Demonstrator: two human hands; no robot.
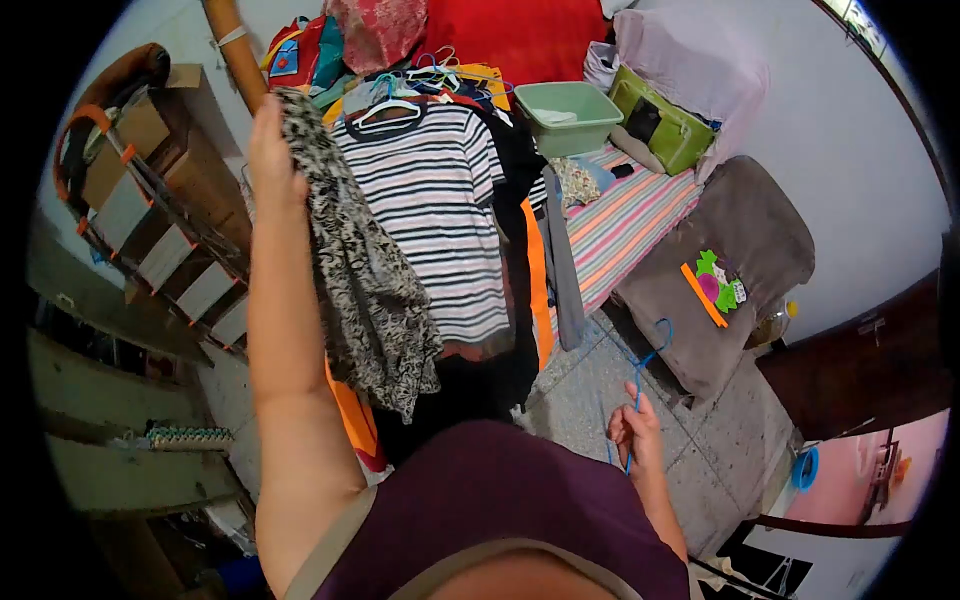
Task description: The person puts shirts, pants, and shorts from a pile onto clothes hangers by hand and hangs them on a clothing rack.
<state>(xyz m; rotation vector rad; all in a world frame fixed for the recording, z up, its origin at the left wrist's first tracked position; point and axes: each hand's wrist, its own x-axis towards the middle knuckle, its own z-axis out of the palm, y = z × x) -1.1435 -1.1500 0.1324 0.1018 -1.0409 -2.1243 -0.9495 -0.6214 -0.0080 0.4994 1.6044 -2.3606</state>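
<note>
Hanging beside the left hand (272, 160) is a black-and-cream patterned garment (365, 280), its upper end against the palm side and its folds slanting down toward the person's purple top (500, 490). From where I stand, that hand's fingers look straight and close together, though I cannot tell whether they pinch the cloth. Lower on the other side, the right hand (638, 437) has its fingers curled around a blue clothes hanger (641, 363), hook upward. Just right of the patterned garment is a striped short-sleeved T-shirt (430, 210) on a white hanger (405, 104), with black and orange clothing showing around it. Farther off, a pale green plastic basin (572, 138) stands on a striped bedspread (650, 208). A grey-brown cushioned seat (770, 215) is to the right, a stepladder (167, 260) to the left.
</note>
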